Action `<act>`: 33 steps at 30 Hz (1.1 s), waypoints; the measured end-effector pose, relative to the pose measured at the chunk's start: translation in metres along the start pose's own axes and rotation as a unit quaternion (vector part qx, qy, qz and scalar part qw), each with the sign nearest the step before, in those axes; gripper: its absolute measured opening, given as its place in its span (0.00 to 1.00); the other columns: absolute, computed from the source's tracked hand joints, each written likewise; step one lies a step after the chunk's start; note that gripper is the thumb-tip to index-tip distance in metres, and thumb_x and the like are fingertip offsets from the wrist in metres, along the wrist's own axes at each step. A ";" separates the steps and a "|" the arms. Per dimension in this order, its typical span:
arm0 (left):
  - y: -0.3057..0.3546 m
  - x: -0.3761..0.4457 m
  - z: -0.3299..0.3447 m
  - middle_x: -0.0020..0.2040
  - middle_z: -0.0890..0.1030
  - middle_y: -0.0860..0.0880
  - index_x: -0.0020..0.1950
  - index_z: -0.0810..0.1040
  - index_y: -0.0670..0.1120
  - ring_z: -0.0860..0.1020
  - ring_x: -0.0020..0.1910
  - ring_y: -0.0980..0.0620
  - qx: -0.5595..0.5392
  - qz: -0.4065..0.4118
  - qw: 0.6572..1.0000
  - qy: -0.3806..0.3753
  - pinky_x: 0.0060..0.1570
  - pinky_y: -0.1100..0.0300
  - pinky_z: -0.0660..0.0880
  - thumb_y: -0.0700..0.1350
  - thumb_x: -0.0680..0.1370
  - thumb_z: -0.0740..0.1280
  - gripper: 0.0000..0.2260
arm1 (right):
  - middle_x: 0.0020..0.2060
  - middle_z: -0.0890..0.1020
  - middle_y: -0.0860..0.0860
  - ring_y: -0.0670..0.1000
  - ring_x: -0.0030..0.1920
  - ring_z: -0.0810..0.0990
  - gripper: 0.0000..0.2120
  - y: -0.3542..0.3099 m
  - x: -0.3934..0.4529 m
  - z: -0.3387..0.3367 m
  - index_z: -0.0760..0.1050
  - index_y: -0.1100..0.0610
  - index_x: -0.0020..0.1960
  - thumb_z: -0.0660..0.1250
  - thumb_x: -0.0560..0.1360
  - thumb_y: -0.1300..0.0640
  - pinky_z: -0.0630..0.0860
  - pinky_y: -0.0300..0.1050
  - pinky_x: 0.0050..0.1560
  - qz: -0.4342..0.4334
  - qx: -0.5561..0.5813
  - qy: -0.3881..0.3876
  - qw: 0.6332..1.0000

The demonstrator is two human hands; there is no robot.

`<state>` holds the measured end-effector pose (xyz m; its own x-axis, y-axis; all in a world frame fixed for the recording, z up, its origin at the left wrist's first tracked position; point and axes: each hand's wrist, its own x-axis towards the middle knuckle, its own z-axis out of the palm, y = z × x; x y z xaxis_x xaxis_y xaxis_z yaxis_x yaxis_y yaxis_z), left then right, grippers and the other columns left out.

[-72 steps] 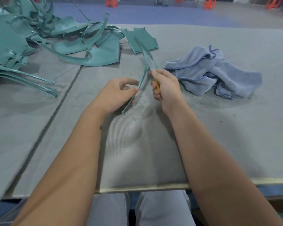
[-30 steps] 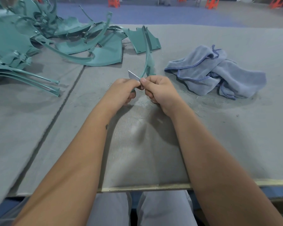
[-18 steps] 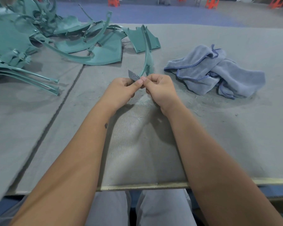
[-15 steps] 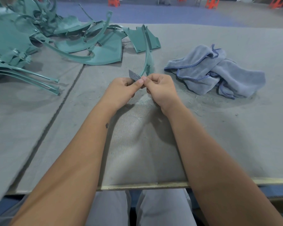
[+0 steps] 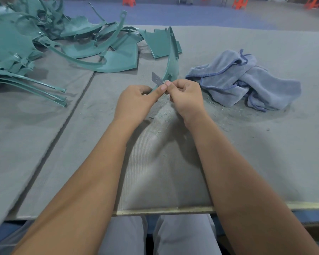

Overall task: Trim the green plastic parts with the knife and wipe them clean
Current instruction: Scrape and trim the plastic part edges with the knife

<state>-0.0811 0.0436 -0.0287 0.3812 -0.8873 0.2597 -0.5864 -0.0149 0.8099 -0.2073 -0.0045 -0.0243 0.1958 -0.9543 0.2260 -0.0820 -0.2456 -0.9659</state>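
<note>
**Trimming in hand; wipe not yet begun**

We find the left hand [image 5: 136,102] pinching the near end of a curved green strip [image 5: 170,57], which arcs away toward the far side of the table. The right hand [image 5: 185,97] is curled round a knife, its grey blade [image 5: 156,78] angled up and left against the strip just beside the left thumb. We judge the trimming step to be under way on this piece. The next move calls for a short, controlled stroke along the edge, directed away from the thumb, which sits very close to the blade.

The blue cloth [image 5: 245,80] lies crumpled to the right, untouched. A pile of green parts [image 5: 44,45] lies at far left. The grey mat [image 5: 173,172] is littered with fine green shavings around the hands. Beyond the table we note blue flooring and orange stools [image 5: 129,0].
</note>
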 end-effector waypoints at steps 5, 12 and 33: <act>0.002 -0.002 0.000 0.26 0.65 0.47 0.38 0.74 0.36 0.63 0.26 0.50 0.052 -0.010 0.999 0.015 0.31 0.57 0.61 0.72 0.72 0.61 0.35 | 0.22 0.71 0.45 0.43 0.26 0.66 0.15 0.003 0.001 0.002 0.75 0.55 0.32 0.67 0.77 0.56 0.66 0.39 0.31 -0.016 -0.014 0.041 0.999; 0.003 -0.005 0.002 0.29 0.74 0.43 0.36 0.73 0.38 0.69 0.27 0.50 0.082 -0.007 0.997 0.011 0.32 0.57 0.64 0.70 0.74 0.59 0.33 | 0.18 0.66 0.41 0.41 0.23 0.63 0.19 0.009 0.009 -0.008 0.69 0.53 0.28 0.65 0.77 0.54 0.65 0.40 0.32 0.026 -0.013 0.160 0.987; -0.001 -0.002 -0.008 0.34 0.78 0.57 0.48 0.82 0.53 0.75 0.37 0.56 0.023 0.029 0.997 -0.072 0.40 0.55 0.70 0.56 0.77 0.61 0.12 | 0.22 0.66 0.52 0.43 0.20 0.61 0.14 0.004 0.001 -0.007 0.75 0.58 0.36 0.62 0.80 0.61 0.58 0.33 0.21 0.028 0.055 -0.128 0.990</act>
<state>-0.0757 0.0488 -0.0257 0.2408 -0.9441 0.2252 -0.6387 0.0205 0.7692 -0.2144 -0.0073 -0.0268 0.4368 -0.8876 0.1462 0.0050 -0.1601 -0.9871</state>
